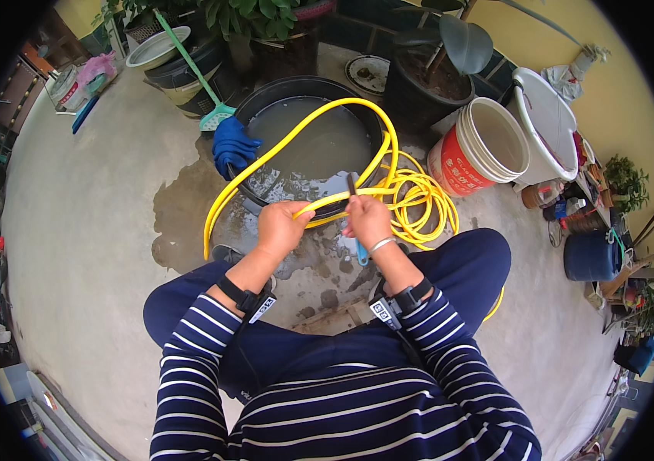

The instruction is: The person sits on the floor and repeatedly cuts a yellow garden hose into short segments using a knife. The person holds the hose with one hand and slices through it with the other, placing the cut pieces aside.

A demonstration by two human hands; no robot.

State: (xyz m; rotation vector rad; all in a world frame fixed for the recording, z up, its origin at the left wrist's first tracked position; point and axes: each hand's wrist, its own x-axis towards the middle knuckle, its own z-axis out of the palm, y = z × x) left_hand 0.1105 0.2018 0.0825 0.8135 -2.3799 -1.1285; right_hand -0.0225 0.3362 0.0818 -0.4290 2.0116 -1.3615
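Observation:
My left hand [282, 222] grips a yellow hose [332, 199] between thumb and fingers, over the near rim of a round black tub [298, 86] holding cloudy water. Close by on the right, my right hand [371, 220] is closed around a blue-handled tool [361, 253]. Its dark narrow end [351, 183] sticks up past my fist, beside the hose; its exact kind is unclear. The hose loops across the tub and lies in a coiled pile to the right. Over the tub's left rim hangs a blue cloth or glove [233, 144].
Right of the tub stand stacked white-and-red buckets [456, 161] and a large white tub [545, 127]. A green long-handled scoop [217, 115] leans at the tub's left. Potted plants [430, 86] line the back wall. Wet patches [180, 213] darken the concrete floor.

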